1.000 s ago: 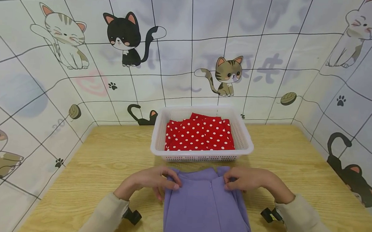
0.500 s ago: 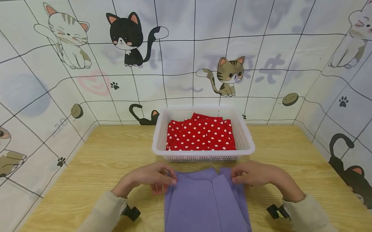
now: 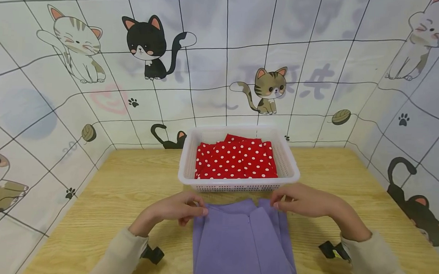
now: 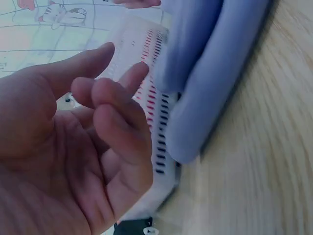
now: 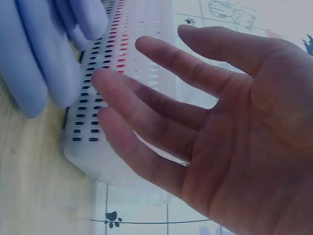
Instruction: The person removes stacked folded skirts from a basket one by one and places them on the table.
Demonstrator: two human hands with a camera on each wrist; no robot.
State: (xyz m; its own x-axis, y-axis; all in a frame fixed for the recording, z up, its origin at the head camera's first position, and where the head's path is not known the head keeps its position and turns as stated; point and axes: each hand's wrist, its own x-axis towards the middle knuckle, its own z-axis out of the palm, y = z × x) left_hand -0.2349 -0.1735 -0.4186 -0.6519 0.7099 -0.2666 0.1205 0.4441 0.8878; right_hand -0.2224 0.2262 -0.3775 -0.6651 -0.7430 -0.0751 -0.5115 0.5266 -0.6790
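Observation:
A folded purple garment (image 3: 234,242) lies on the table at the bottom centre of the head view, with a long seam down its front. My left hand (image 3: 178,209) hovers at its far left corner, thumb tip overlapping the edge there. In the left wrist view the fingers (image 4: 120,125) of that hand are loosely bent, apart from the cloth and holding nothing. Over the far right corner is my right hand (image 3: 304,201), between garment and basket. The right wrist view shows its fingers (image 5: 146,112) relaxed and spread, with a gap to the folded purple layers (image 5: 54,63).
A white perforated plastic basket (image 3: 292,176) stands just beyond the garment, against the back wall. Inside it lies folded red cloth with white dots (image 3: 237,159). The wood-grain table (image 3: 131,178) is enclosed by cat-printed walls (image 3: 206,100) at the back and both sides.
Both hands have drawn apart from the garment's top edge: the right one outward and toward the basket, the left one slightly left. The garment stays in place, its right front layer turned a little.

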